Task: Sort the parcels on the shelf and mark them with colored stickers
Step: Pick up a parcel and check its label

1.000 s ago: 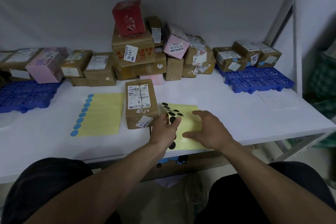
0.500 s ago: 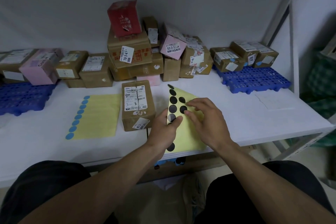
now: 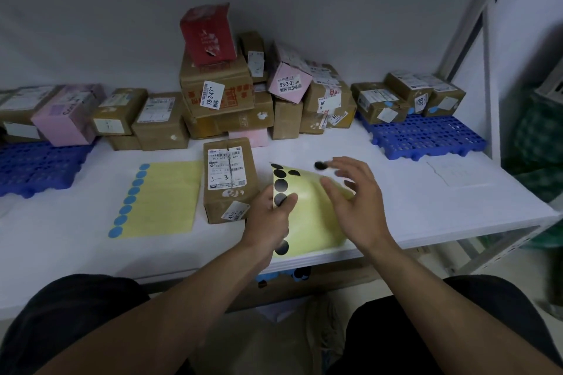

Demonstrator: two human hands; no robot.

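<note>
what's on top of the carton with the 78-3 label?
A red box sits on the carton, slightly tilted. It covers most of the carton's top, so anything behind it is hidden.

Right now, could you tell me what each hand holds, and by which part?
The left hand pinches the yellow sticker sheet by its left edge; the right hand holds one black sticker at its fingertips.
</note>
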